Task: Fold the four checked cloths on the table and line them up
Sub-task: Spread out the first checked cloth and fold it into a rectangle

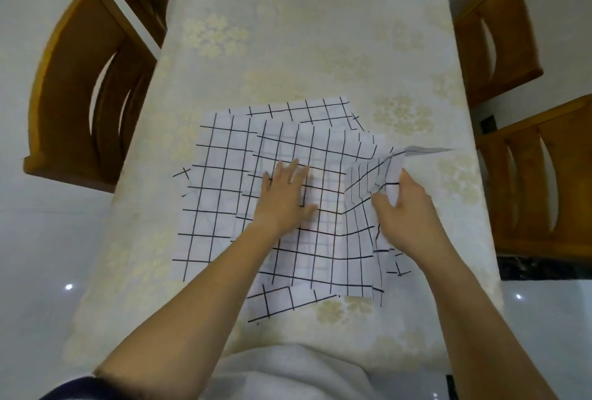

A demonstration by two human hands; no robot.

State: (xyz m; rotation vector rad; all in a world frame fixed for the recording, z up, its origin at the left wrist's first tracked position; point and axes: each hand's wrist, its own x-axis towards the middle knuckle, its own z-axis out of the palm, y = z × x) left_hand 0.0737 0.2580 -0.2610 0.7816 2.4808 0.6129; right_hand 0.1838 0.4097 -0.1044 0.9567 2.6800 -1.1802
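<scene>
**Top cloth half lifted, mid-bench**

From my remote seat I see white fabric cloths [224,223] with thin black grid lines, lying in a loose, overlapping heap on the middle of the bench [304,31], which wears a cream covering with a pale flower print.

The top cloth [330,239] lies mostly flat, slightly askew. The left hand [285,197] rests on it palm down, fingers straight and a little spread, pressing the fabric to the bench. The right hand [408,210] pinches this cloth's right edge, thumb on the near face and fingers curled behind. That side stands up off the bench, creased, with one blurred corner pointing right.

Under it, the left cloth [211,194] lies flat and sticks out leftward. The far cloth [307,111] shows as a strip beyond the heap. The near cloth [275,300] shows as a corner at my side. I cannot tell how the hidden parts lie.

Brown wooden chairs flank the bench: one on the left [80,95], one on the right [538,181], others beyond. Glossy white floor on both sides.
</scene>
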